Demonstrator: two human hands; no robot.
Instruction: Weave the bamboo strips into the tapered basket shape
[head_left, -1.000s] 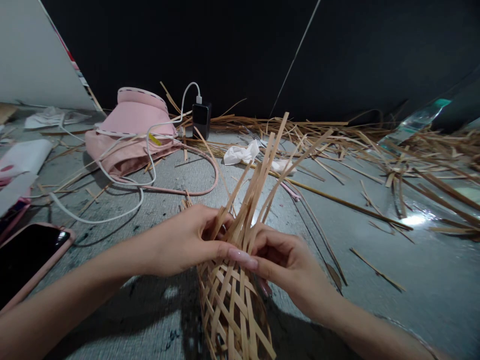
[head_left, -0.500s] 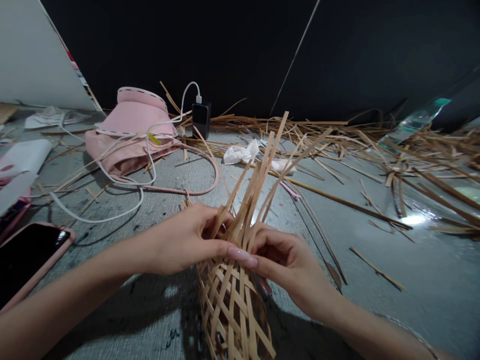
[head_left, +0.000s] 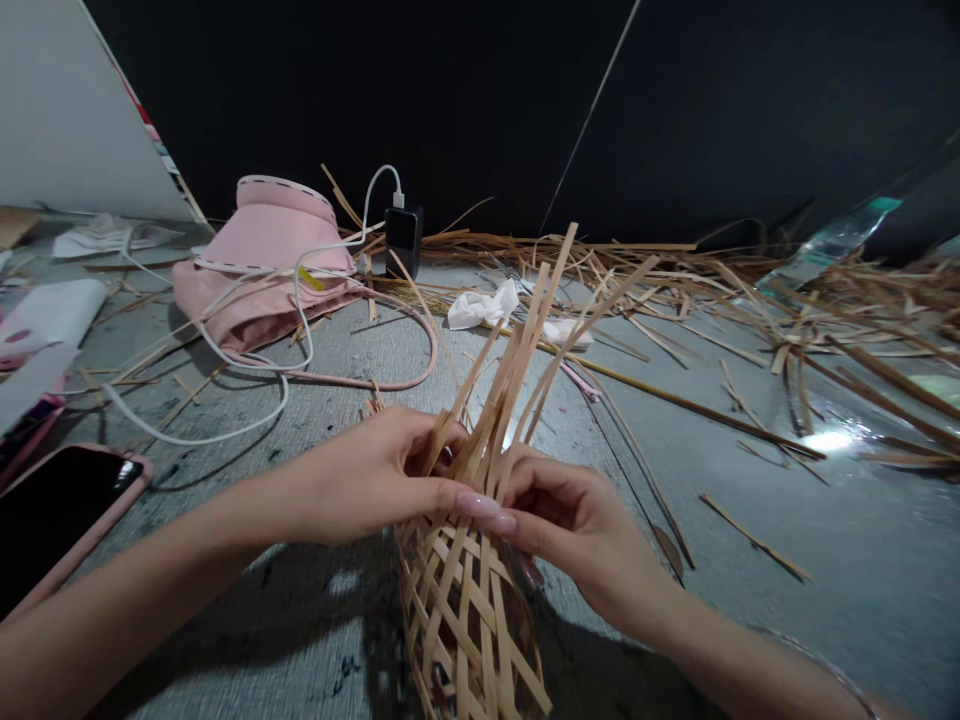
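Observation:
A woven basket of flat tan strips (head_left: 469, 610) lies at the bottom middle, its open lattice pointing toward me. Loose strip ends (head_left: 517, 370) fan up and away from its gathered neck. My left hand (head_left: 397, 470) closes on the neck from the left, thumb across the front of the strips. From the right, my right hand (head_left: 570, 520) pinches the same strips, its thumb tip meeting the left thumb tip. The other fingers of both hands are partly hidden behind the strips.
A pink sun visor hat (head_left: 270, 250) and a black power bank (head_left: 403, 240) with a white cable stand at the back left. A phone (head_left: 64, 520) lies at left. Crumpled tissue (head_left: 484, 305), loose strips (head_left: 750, 270) and a plastic bottle (head_left: 832, 250) lie farther back.

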